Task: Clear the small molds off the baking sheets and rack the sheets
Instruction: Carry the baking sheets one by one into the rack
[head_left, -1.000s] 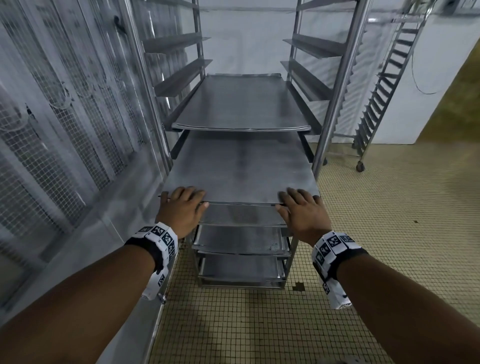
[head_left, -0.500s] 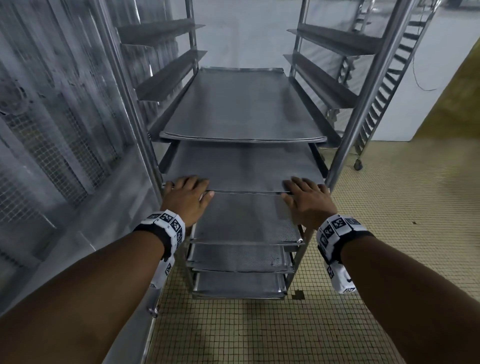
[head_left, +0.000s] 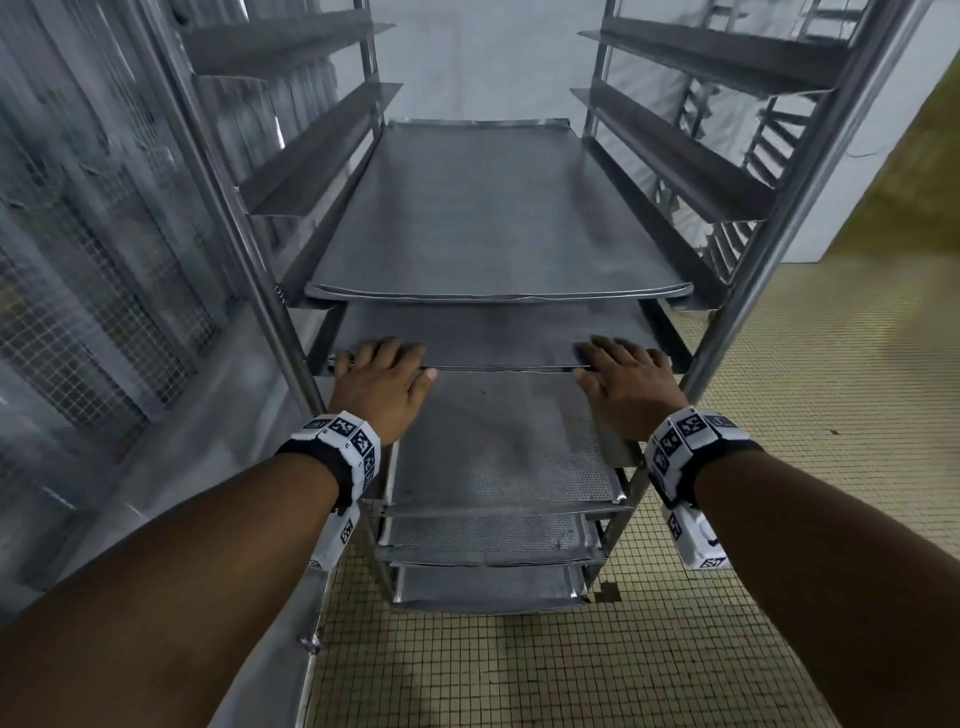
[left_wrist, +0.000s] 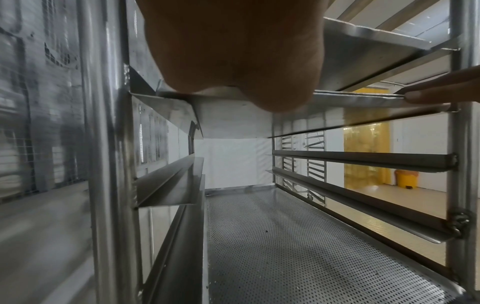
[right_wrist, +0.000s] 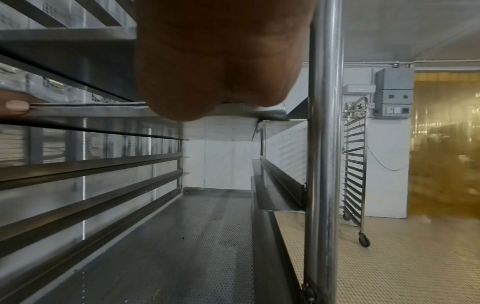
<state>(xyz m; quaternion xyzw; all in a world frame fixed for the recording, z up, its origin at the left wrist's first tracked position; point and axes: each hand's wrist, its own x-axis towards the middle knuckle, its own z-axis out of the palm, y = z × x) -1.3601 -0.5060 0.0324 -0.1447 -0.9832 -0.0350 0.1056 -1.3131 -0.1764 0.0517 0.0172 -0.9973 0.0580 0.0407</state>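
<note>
In the head view a plain baking sheet (head_left: 493, 338) lies on the rails of a steel rack (head_left: 779, 208), nearly all the way in. My left hand (head_left: 382, 374) lies flat on its front left edge, my right hand (head_left: 623, 374) flat on its front right edge. Fingers are straight on top and the thumbs touch the rim. Another plain sheet (head_left: 488, 218) sits one level above, and perforated sheets (head_left: 498, 447) sit below. The left wrist view shows my left palm (left_wrist: 233, 51) over the rim (left_wrist: 350, 98). My right palm (right_wrist: 221, 61) fills the right wrist view. No molds are in sight.
A wire-mesh wall (head_left: 78, 312) runs close along the rack's left side. Yellow tiled floor (head_left: 779, 415) spreads to the right. A second wheeled rack (right_wrist: 354, 164) stands by the white back wall. A yellow bin (left_wrist: 406, 179) sits farther off.
Both hands have moved forward with the sheet, which has slid deeper into the rack under the upper sheet. The head has come closer.
</note>
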